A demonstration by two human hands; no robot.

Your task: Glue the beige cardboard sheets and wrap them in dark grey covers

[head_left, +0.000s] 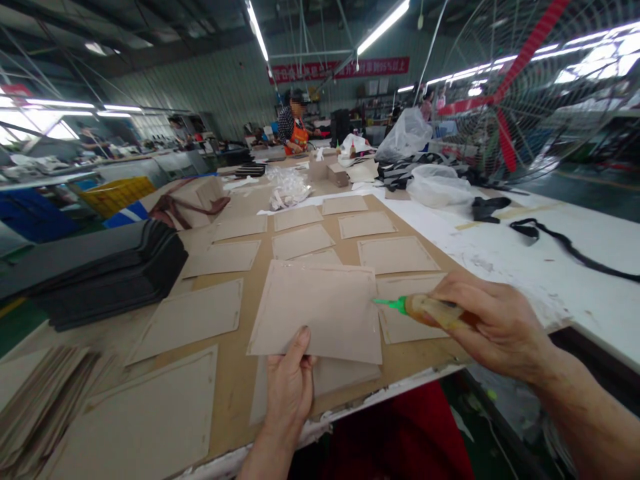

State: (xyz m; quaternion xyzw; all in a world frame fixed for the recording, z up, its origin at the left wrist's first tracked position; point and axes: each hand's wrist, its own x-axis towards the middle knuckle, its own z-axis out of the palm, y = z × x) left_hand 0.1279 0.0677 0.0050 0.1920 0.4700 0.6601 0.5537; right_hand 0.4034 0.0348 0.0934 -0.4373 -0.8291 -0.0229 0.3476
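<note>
My left hand (293, 380) pinches the near edge of a beige cardboard sheet (320, 313), thumb on top, holding it tilted above the table. A thin line of glue shows along its far and side edges. In my right hand (490, 320) is a glue bottle (435, 312) with a green nozzle, lying nearly level. Its tip meets the sheet's right edge or hovers just over it; I cannot tell which. Beneath the held sheet, another cardboard piece (345, 377) is partly covered. Similar sheets (190, 320) lie in rows on the brown board (233, 373), several with glue lines near their edges.
Dark padded panels (100, 273) are stacked at the left, above a pile of cardboard (45, 407). Plastic bags (405, 137) and black strips (575, 250) lie toward the right. A large fan (500, 100) stands there too. A co-worker in an orange apron (299, 137) stands beyond the table.
</note>
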